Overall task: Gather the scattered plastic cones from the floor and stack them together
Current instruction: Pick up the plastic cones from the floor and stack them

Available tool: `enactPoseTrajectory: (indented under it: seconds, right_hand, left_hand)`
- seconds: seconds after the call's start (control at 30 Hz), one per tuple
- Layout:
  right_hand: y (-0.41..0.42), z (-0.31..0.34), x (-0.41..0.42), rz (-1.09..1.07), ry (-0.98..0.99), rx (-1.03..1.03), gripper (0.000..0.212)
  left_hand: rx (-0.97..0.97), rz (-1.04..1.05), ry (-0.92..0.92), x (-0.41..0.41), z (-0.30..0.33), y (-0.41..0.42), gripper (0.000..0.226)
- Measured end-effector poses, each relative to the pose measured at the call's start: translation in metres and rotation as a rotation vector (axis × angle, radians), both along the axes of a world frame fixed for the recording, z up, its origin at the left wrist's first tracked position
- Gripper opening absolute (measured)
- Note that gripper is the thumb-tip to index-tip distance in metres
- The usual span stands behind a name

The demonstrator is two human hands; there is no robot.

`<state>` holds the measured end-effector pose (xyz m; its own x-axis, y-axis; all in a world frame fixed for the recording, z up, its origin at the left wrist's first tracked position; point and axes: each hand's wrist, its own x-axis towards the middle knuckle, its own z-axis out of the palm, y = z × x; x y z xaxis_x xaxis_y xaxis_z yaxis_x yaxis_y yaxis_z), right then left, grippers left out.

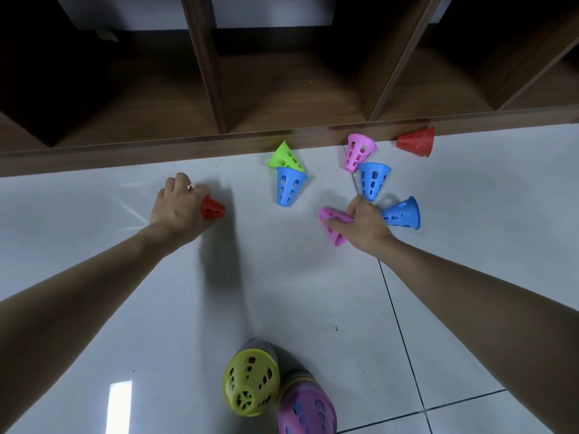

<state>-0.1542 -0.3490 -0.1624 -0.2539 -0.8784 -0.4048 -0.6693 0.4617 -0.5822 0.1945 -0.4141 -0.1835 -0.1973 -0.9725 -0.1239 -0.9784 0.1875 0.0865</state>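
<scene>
Left hand [175, 203] fingers curled round red cone [212, 208]; right hand [365, 222] grips pink cone [333, 223], blue cone [402, 213] touching behind. Shelf base [188, 148] edges floor [282, 292]; two stacks [252, 382] near feet.

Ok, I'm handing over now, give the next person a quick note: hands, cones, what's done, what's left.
Left hand grips a red cone. Right hand grips a pink cone lying on the floor.
Done: two stacks near the feet, yellow-topped and pink-topped.
Left: green, three blue, pink and red by the shelf.
</scene>
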Motion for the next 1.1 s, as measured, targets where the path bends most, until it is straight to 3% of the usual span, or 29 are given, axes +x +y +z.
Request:
enactPoseTrajectory:
  seconds: [0.17, 0.23, 0.4, 0.67, 0.8, 1.1]
  right_hand:
    - [0.008, 0.002, 0.013, 0.2, 0.214, 0.229, 0.064]
    - [0.015, 0.003, 0.016, 0.236, 0.251, 0.292, 0.056]
    - [0.037, 0.016, 0.015, 0.075, -0.073, 0.161, 0.025]
    - [0.085, 0.062, 0.018, -0.043, -0.349, -0.052, 0.03]
    - [0.125, 0.088, 0.028, -0.007, -0.471, -0.159, 0.035]
    - [0.225, 0.122, 0.059, 0.319, -0.323, -0.361, 0.046]
  left_hand:
    - [-0.029, -0.114, -0.01, 0.008, 0.008, 0.015, 0.055]
    - [0.002, -0.076, 0.089, 0.005, 0.013, 0.027, 0.059]
    - [0.093, -0.098, 0.462, -0.006, 0.043, 0.069, 0.05]
    - [0.058, -0.263, 0.737, -0.028, 0.108, 0.158, 0.035]
    - [0.063, -0.443, 0.657, -0.032, 0.122, 0.198, 0.034]
    - [0.008, -0.633, 0.335, -0.021, 0.114, 0.232, 0.044]
